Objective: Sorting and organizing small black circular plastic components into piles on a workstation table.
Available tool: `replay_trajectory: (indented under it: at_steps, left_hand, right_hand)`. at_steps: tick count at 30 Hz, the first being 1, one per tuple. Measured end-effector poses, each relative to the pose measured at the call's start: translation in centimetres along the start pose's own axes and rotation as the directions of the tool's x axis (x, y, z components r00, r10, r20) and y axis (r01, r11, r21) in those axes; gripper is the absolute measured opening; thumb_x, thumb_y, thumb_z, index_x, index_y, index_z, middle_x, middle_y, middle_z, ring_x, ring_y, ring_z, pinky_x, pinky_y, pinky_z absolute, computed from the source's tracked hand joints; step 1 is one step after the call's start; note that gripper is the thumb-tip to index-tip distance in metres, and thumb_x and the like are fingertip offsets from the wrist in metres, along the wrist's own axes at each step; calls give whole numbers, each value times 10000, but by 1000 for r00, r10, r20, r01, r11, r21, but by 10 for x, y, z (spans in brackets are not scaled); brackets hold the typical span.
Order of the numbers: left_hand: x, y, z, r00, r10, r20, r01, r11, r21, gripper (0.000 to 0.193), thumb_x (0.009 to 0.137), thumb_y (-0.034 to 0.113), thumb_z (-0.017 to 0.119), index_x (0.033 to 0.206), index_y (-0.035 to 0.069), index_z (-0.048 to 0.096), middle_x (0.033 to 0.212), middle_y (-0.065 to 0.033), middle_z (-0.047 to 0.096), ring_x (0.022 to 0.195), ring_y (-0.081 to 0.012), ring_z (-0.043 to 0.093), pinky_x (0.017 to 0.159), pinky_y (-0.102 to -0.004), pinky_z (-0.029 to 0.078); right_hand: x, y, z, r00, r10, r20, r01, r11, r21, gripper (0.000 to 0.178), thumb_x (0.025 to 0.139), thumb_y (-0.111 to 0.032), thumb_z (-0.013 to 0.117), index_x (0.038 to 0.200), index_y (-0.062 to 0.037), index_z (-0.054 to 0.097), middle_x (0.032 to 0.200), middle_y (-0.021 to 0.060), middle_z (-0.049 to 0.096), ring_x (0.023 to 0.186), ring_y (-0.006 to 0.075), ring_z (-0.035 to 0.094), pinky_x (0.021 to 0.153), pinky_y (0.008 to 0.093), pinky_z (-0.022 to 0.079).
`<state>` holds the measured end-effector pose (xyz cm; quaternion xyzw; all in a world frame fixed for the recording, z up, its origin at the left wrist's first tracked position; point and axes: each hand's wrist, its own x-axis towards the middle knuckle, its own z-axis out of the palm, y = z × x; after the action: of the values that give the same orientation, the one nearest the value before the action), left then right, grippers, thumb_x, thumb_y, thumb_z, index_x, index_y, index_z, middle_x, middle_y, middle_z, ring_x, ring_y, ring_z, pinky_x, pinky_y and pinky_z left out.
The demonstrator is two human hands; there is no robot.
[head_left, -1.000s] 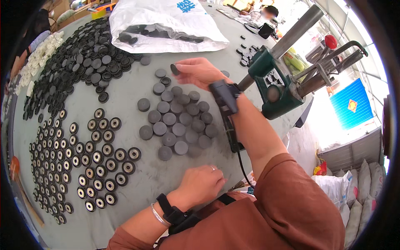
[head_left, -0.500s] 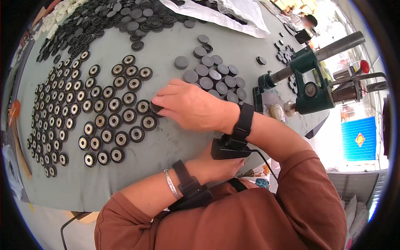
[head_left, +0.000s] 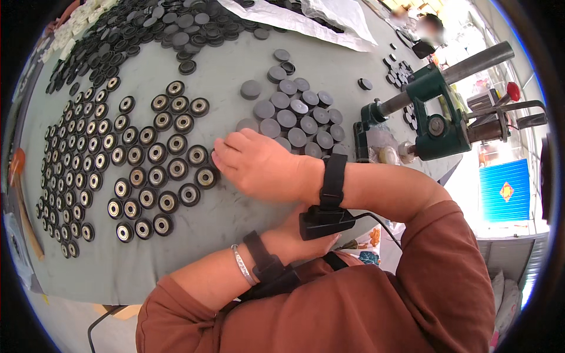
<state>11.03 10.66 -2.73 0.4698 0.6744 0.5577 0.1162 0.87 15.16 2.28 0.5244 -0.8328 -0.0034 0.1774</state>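
Observation:
My right hand [head_left: 253, 166] is at the middle of the table, palm down, its fingers bent and drawn together. Its fingertips touch the right edge of a group of black-rimmed metal bearings [head_left: 178, 168]; whatever they hold is hidden under them. Just beyond the knuckles lie several grey round caps [head_left: 286, 119], one partly covered by the hand. My left hand [head_left: 303, 235] rests near my body at the table's front edge, mostly hidden behind the right wrist's black strapped device [head_left: 326, 222], so its fingers do not show clearly.
A green hand press [head_left: 432, 115] with a red-knobbed lever stands at the right. Many black caps [head_left: 182, 40] pile up at the back, beside a white sheet [head_left: 338, 23]. An orange-headed hammer [head_left: 19, 162] lies at the left edge. Another person is at the far right.
My right hand has dropped slightly toward me and its fingers have curled in. The dark disc at its fingertips no longer shows, and a grey cap is uncovered behind it.

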Motion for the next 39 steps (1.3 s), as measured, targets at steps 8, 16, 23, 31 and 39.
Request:
replay_trajectory:
  at_steps: [8,16,23,31,39]
  left_hand:
    - [12,11,-11,986,-95,138,88,994,62,162,846,206,477,862,59,542,756,-117,559,746,-295,571,690,-390,457]
    - [9,2,-3,972,-79,220,71,996,45,158,868,184,450,858,40,515,773,-134,526,739,-287,551,690,-375,446]
    - [7,8,-15,991,24,131,-49,980,192,151,829,207,505,868,82,580,850,-105,600,809,-277,588,707,-383,461]
    - [21,22,-27,983,-63,175,13,961,276,110,788,215,567,778,116,613,784,-50,591,755,-260,587,597,-398,468]
    - [19,21,-26,988,-54,146,14,965,261,85,765,197,594,754,115,617,739,-39,573,731,-247,581,577,-380,468]
  right_hand:
    - [10,11,-10,989,-41,144,27,995,99,175,618,-178,595,704,-34,641,779,67,585,790,222,505,659,316,397]
    - [18,3,-13,978,-11,206,6,1000,25,142,597,-189,603,653,-61,625,730,43,569,750,206,515,632,306,397]
    - [1,6,-31,958,121,262,-126,992,2,121,614,-208,603,644,-94,632,725,10,570,830,192,511,676,344,396]
    - [-21,105,-33,626,772,107,-779,614,127,263,731,-283,624,802,-30,636,811,150,627,793,342,582,685,419,464]
    - [-20,117,-18,669,635,387,-719,685,119,378,723,-378,633,910,-52,671,795,167,631,801,332,593,714,398,475]
